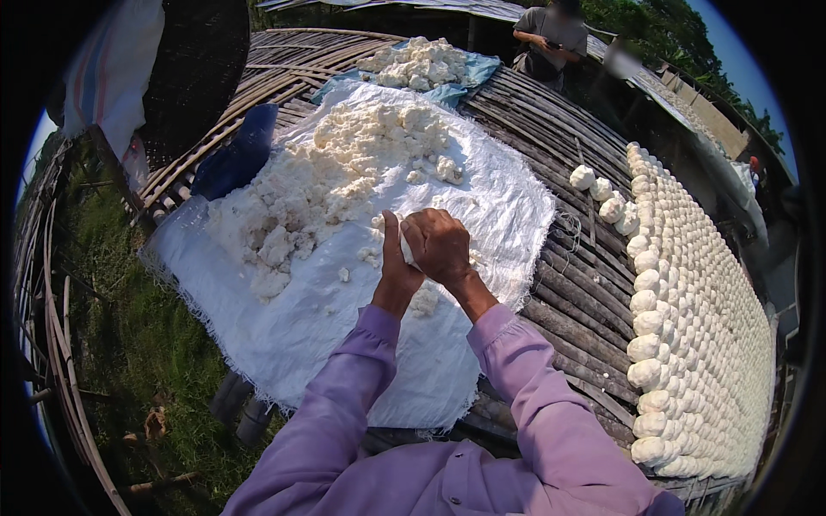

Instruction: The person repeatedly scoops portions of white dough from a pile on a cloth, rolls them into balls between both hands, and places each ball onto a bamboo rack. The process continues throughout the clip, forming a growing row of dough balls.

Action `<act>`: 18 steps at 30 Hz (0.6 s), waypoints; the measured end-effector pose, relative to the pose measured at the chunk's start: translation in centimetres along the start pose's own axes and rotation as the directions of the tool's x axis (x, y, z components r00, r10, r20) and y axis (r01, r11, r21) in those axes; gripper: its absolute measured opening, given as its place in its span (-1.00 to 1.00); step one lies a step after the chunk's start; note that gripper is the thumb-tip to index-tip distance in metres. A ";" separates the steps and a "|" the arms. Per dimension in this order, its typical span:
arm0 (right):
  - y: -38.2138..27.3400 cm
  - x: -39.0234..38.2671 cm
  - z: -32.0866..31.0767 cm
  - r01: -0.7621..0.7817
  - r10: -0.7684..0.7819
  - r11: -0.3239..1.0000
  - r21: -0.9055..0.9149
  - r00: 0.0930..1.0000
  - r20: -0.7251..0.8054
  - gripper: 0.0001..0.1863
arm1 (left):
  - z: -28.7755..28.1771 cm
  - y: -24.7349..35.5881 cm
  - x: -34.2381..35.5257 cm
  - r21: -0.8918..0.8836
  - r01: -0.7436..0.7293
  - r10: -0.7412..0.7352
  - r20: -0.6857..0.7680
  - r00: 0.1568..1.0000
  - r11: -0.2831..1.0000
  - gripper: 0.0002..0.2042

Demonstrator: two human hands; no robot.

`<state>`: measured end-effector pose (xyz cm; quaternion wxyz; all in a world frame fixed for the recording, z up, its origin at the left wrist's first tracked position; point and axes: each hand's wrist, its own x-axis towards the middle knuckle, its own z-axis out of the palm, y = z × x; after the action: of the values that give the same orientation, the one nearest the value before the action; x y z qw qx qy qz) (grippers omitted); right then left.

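Observation:
My left hand [398,268] and my right hand [437,245] are closed together around a white, doughy lump [407,249], which is mostly hidden by the fingers. Both hands are over a white woven sheet [361,370] with frayed edges. Beyond them lies a big crumbly white pile [335,150], with small loose bits [370,256] scattered near my wrists.
The bamboo-slat platform [585,310] carries dense rows of white balls [688,327] on the right and several separate balls [611,206]. Behind are a second pile [413,64] on blue plastic and a person [548,47]. A dark blue object [237,150] and hanging sack [116,60] are left.

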<state>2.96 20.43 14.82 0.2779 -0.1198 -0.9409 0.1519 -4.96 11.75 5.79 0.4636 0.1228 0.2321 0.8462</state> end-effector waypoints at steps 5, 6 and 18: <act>1.8 -1.2 -0.2 -0.055 0.276 0.904 0.424 0.832 -0.482 -0.34 | 0.8 -0.5 -0.1 -0.215 0.136 -0.094 0.196 0.976 0.967 0.03; 1.8 -1.6 -0.7 -0.038 0.164 0.936 0.351 0.927 -0.336 -0.36 | 0.9 -0.7 0.0 -0.226 0.092 -0.058 0.152 0.987 0.970 0.04; 4.6 -2.5 -1.0 -0.321 0.436 0.768 0.554 0.896 -0.085 -0.47 | 2.6 -3.4 0.5 -0.195 0.163 -0.103 0.285 0.953 0.967 -0.13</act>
<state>6.20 24.14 12.74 0.3605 -0.2425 -0.7841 0.4431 -1.68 14.47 6.32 0.5579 0.1707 0.0803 0.8082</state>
